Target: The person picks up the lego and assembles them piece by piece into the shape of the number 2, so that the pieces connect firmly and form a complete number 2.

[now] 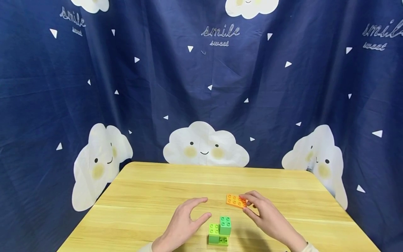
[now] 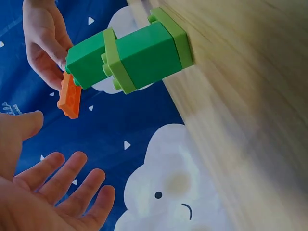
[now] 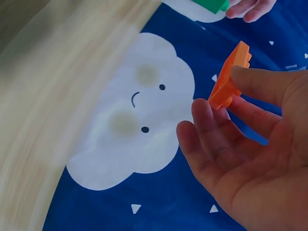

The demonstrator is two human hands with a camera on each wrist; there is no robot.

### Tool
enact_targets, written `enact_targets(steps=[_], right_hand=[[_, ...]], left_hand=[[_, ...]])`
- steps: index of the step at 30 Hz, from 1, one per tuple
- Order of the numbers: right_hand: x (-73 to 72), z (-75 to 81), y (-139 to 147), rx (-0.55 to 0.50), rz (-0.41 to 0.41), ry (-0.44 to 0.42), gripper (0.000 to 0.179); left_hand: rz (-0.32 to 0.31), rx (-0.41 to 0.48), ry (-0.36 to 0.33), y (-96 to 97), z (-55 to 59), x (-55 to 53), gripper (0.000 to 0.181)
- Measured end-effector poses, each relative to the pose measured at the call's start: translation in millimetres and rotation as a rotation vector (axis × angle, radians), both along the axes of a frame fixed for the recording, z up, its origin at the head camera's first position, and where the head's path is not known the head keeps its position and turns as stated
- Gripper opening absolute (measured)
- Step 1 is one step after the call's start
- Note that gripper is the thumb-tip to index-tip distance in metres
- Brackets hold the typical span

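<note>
Between thumb and fingers my right hand (image 1: 266, 214) pinches a flat orange building brick (image 1: 234, 200) by its right end, above the table. In the right wrist view the orange brick (image 3: 230, 79) is tilted, its studs turned away to the right. My left hand (image 1: 182, 221) holds nothing; its thumb and fingers are spread apart, left of the stack. A small stack of green bricks (image 1: 214, 229) stands on the table between the hands. In the left wrist view it shows a light green base (image 2: 174, 37), a green block (image 2: 150, 55), a thin light green plate and another green block (image 2: 87, 61).
The light wooden table (image 1: 151, 196) has rounded far corners. Behind it and at both sides hangs a dark blue curtain (image 1: 176, 87) printed with white clouds, triangles and lettering.
</note>
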State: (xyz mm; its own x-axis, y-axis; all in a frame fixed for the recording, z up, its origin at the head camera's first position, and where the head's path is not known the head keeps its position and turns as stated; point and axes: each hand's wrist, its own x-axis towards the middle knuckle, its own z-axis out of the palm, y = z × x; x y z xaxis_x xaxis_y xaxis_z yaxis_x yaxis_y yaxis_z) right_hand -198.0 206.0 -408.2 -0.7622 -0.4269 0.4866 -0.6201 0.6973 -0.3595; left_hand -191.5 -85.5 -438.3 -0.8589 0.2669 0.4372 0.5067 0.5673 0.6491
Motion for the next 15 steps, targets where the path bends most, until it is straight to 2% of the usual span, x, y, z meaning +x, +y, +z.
enact_targets(steps=[7,15], right_hand=[[6.7,2.9,-5.6,0.019,0.036,0.038,0.031],[11.1,0.3,-13.5,0.03,0.128,0.077,0.03]], left_hand=[[-0.012,0.01,0.035,1.2,2.5,3.3,0.045],[-0.037,0.02,0.058,4.8,-0.1,4.4,0.044]])
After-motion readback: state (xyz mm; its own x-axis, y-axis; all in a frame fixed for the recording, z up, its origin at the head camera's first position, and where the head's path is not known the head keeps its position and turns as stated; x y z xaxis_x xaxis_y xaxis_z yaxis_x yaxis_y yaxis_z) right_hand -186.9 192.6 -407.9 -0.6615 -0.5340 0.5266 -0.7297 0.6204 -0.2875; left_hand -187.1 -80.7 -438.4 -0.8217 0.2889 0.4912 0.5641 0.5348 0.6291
